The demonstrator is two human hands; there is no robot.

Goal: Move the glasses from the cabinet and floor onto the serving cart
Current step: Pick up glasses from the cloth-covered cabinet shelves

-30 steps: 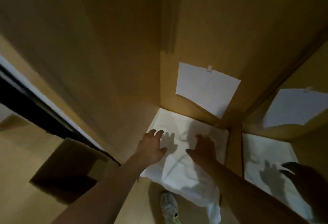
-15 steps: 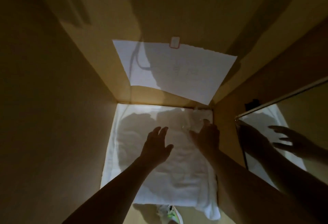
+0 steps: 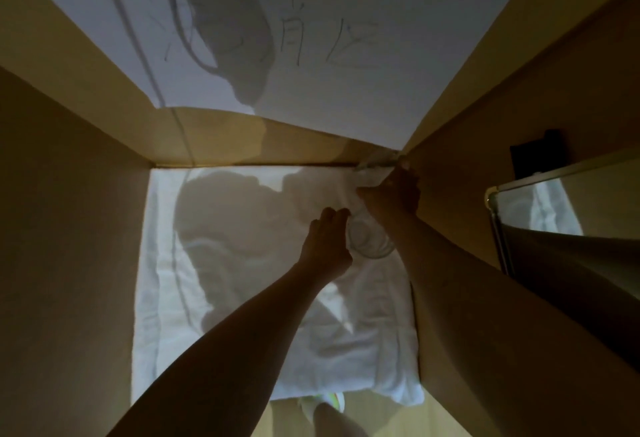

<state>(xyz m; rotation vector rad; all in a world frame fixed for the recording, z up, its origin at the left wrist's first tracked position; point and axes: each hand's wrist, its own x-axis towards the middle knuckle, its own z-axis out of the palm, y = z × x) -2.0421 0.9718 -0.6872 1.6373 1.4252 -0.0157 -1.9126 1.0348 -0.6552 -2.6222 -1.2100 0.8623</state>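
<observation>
Item: clear glass (image 3: 370,241) on white cloth (image 3: 242,298), cabinet interior | position: between both hands, right-rear corner | left hand (image 3: 327,246) cupped against its side, nearer | right hand (image 3: 394,194) pinching cloth beyond | axis: unclear.

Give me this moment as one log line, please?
stage: reaching into cabinet | left hand: beside clear glass | right hand: at back corner, grip unclear | surface: white cloth | glass: not lifted

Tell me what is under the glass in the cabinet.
The glass sits on a rumpled white cloth lining the cabinet floor, between both hands. Whatever lies beneath that cloth is covered.
</observation>
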